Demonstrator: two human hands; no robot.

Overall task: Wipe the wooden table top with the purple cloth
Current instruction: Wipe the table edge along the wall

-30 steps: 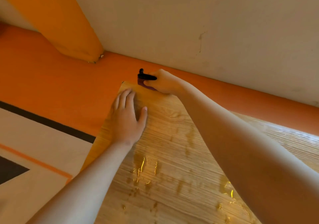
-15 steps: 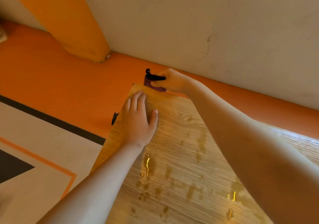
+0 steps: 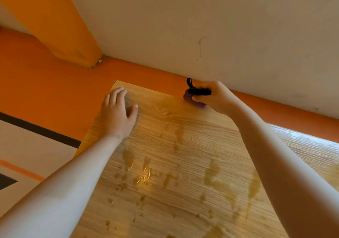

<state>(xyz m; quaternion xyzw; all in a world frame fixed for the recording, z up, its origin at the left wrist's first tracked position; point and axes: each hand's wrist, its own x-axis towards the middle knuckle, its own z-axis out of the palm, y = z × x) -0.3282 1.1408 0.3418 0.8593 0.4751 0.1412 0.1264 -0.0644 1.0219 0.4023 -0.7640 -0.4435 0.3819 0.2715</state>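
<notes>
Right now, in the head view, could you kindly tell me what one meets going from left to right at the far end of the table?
black stripe on the floor → left hand, flat on the wooden table top → purple cloth → right hand, whose grip holds that cloth.

Head view looks steeply down, close over table point(image 3: 183, 164).

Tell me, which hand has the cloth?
The right hand, at the far edge, grips the purple cloth; the left hand lies flat on the table, holding nothing.
</notes>
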